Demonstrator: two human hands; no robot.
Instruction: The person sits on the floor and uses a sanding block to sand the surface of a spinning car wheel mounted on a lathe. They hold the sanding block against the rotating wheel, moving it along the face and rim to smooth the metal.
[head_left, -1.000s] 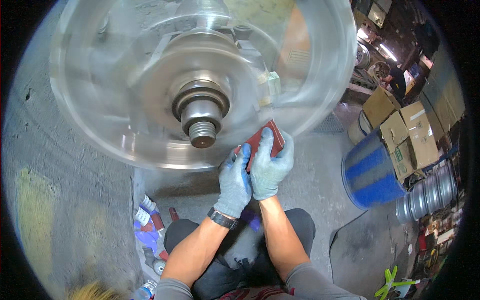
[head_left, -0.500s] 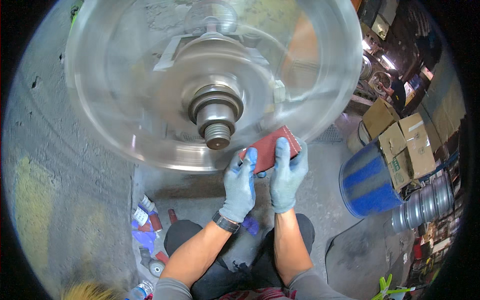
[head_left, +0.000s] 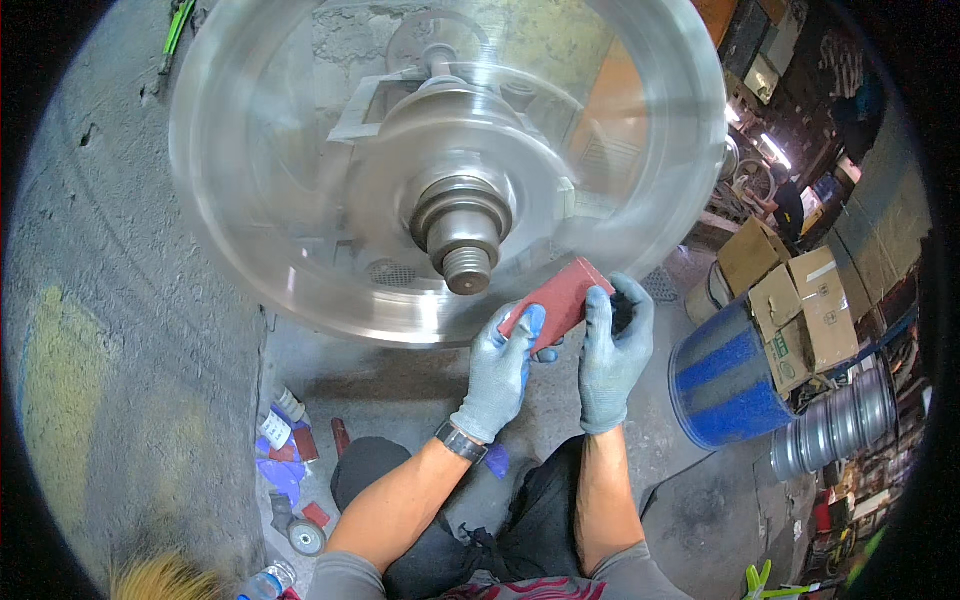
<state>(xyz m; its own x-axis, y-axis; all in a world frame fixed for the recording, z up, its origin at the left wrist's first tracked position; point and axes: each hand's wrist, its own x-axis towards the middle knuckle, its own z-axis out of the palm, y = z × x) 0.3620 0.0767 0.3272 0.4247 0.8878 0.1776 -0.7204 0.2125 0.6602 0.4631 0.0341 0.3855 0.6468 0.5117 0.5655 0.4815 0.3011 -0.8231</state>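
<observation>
At the far left of the frame a grey concrete floor runs down the picture, with a faded yellow patch on it. Low at lower left, a scatter of small things lies on the floor: a white bottle, purple scraps, small red pieces and a little round disc.

Filling the upper middle is a large metal wheel rim, blurred with spin, round a grey hub with a threaded shaft end at centre.

Just below the hub, the left hand, in a grey glove with blue fingertips and a dark watch at the wrist, pinches the lower left end of a red sanding block. The block sits tilted, its upper end rising toward the right, right at the lower edge of the spinning rim; whether it touches the metal cannot be told. The right hand, in a grey glove too, is closed on the block's right side, fingers up along its edge. Both hands are clamped on the block, close together.

Right of the hands stands a blue drum, then brown cardboard boxes above it, and stacked shiny metal rims at the right edge.
</observation>
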